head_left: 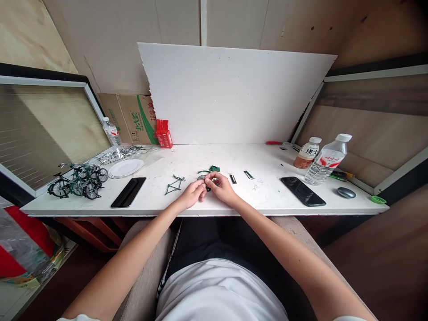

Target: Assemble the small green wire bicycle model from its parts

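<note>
Head view, hands: left hand (195,192) and right hand (221,188) meet above the white table (264,196), near its front edge; thumbs and fingers are bent inward.
Grip: fingertips are drawn together, pinching or nearly so; what they hold is hidden, so I cannot tell whether they clamp on it.
Parts: a small spoked wheel (201,177) shows just beyond the left fingers; a green piece (214,168) lies behind the hands; a green bike frame (174,184) lies left of them; a black part (232,179) and a green strip (248,174) lie to the right.
Left end: model bikes (78,182) stand clustered; a phone (129,192) lies between them and the bike frame; a white plate (125,168) sits behind it.
Right end: a dark phone (302,191), a tea bottle (306,154), a water bottle (327,160) and a mouse (346,192).
</note>
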Demonstrator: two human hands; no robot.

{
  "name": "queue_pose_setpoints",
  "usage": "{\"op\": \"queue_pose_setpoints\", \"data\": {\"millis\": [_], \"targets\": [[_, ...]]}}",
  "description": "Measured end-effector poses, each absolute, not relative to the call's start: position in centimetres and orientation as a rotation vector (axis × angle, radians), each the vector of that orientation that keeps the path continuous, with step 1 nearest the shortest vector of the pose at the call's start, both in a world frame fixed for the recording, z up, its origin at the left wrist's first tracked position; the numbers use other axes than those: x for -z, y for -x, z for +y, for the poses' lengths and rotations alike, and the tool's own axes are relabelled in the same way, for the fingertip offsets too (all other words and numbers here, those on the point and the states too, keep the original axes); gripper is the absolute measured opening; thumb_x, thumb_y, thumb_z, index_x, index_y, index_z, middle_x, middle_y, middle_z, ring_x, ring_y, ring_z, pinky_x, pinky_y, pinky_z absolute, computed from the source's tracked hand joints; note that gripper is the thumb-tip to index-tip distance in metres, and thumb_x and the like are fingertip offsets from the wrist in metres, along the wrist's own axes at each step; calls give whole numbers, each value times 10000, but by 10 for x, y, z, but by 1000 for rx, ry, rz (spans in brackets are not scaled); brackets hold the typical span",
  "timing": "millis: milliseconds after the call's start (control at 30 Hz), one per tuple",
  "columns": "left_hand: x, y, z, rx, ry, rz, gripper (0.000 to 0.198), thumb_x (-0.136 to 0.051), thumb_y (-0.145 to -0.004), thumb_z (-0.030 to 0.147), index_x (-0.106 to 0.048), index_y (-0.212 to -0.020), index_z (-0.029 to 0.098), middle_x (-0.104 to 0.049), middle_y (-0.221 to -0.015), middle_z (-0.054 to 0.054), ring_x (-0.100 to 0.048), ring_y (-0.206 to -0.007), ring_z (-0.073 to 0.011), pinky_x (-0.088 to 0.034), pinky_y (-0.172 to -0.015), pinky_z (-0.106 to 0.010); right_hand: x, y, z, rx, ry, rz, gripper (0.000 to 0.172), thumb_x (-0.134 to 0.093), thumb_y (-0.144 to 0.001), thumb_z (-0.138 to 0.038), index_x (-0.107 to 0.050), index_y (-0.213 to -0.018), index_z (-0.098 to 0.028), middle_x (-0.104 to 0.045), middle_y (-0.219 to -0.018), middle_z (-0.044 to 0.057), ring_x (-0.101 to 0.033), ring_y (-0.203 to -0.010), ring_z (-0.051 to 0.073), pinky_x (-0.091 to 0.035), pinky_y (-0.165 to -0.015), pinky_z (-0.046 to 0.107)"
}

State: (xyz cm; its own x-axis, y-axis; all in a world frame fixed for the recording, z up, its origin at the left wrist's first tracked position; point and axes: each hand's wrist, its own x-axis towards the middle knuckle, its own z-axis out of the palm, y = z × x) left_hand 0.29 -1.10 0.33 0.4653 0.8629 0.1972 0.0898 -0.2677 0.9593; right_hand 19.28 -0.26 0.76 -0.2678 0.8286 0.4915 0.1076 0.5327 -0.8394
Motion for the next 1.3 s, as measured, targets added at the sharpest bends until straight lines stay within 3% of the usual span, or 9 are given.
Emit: {"op": "queue_pose_setpoints", "data": {"millis": [267,500,700,933,1300], "targets": [[-5,-2,-12,-923,-1681,810,312,-531,-1036,477,-494,-868,217,-515,-717,33,-500,-611,-122,-445,-647,-288,-10,-193,-4,-859,818,-1718,332,-683,-1012,-573,-714,-1043,-244,-715,-1018,46,-653,-889,205,-487,-764,351],[-5,1,-11,-877,-1714,799,172,-555,-992,375,-541,-962,206,-602,-721,15,-600,-691,-156,-491,-743,-313,-17,-192,-10,-847,851,-1732,348,-664,-1018,-580,-711,-1034,-235,-731,-1051,59,-669,-928,214,-503,-777,352],[-7,1,-12,-863,-1709,792,161,-566,-976,364,-558,-996,205,-663,-738,-1,-674,-746,-188,-524,-826,-348,-13,-192,-6,-851,847,-1726,336,-665,-1021,-568,-704,-1030,-235,-731,-1048,48,-665,-919,207,-494,-795,355],[-6,3,-12,-855,-1703,808,125,-521,-982,310,-543,-904,215,-670,-719,-6,-719,-776,-198,-524,-888,-356,-12,-193,-5,-861,840,-1727,333,-666,-1021,-571,-705,-1024,-241,-732,-1044,46,-666,-914,209,-492,-790,355],[-9,1,-13,-863,-1653,771,156,-534,-961,272,-593,-1071,179,-733,-748,-36,-731,-803,-222,-545,-905,-377,-10,-192,-4,-869,837,-1718,333,-658,-1021,-569,-713,-1008,-241,-738,-1042,49,-672,-928,216,-504,-811,366]]}}
